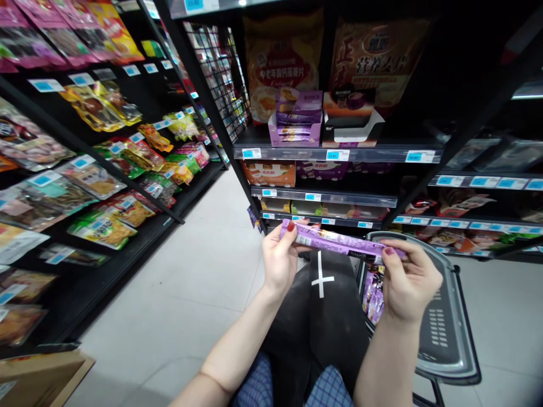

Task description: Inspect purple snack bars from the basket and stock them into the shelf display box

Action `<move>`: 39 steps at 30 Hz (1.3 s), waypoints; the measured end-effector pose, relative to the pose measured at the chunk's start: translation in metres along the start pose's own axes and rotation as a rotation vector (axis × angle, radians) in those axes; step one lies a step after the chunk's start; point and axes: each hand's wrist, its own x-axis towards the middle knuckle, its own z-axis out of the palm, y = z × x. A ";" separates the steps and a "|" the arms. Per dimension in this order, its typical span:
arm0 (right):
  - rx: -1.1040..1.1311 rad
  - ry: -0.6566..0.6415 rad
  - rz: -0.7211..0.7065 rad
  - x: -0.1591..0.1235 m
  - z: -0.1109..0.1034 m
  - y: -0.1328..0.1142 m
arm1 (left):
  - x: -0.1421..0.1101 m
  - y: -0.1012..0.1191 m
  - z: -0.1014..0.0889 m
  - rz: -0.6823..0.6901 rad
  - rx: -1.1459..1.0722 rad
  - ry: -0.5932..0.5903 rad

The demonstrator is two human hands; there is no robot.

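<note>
A long, slim purple sachet (335, 242) stretches level between my two hands, above my knees. My left hand (282, 257) pinches its left end, thumb on top near a barcode. At the other end, my right hand (409, 277) grips it between thumb and fingers. Similar purple packets (373, 299) lie lower down to the right, beside a grey-black cart (449, 316), partly hidden by my right hand. On the shelf ahead, an open purple display box (296, 133) holds several purple sachets like this one.
A dark box with a white front (352, 127) stands beside the display box, with large cereal bags (284, 68) behind. Bagged snacks (102, 226) fill the left shelves. A cardboard box (42, 379) sits at the lower left on the pale tiled floor (203, 249).
</note>
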 end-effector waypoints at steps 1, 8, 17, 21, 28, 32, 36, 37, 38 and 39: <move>0.001 -0.008 0.023 0.001 0.000 0.001 | 0.001 -0.001 0.000 -0.017 -0.002 0.006; 0.129 -0.106 0.240 0.003 0.010 0.009 | -0.002 -0.008 0.004 -0.040 -0.034 -0.021; -0.139 -0.364 0.300 0.009 -0.014 0.005 | 0.024 0.014 -0.030 -0.426 0.594 -0.781; -0.244 -0.682 0.366 0.005 -0.010 -0.001 | 0.015 0.002 -0.020 -0.425 0.880 -0.981; -0.077 -0.470 0.425 0.007 -0.006 0.004 | 0.003 -0.023 -0.006 -0.845 0.487 -0.773; 0.033 -0.294 0.439 0.006 -0.004 0.007 | 0.008 -0.022 -0.015 -1.008 0.370 -0.911; 0.055 -0.156 0.401 0.004 -0.001 0.007 | 0.014 -0.020 -0.024 -1.107 0.335 -1.034; 0.068 -0.145 0.399 0.004 0.000 0.008 | 0.014 -0.020 -0.025 -1.110 0.323 -1.036; 0.084 -0.138 0.399 0.004 0.000 0.008 | 0.015 -0.021 -0.026 -1.113 0.306 -1.032; 0.100 -0.134 0.401 0.004 0.001 0.009 | 0.015 -0.021 -0.026 -1.117 0.287 -1.025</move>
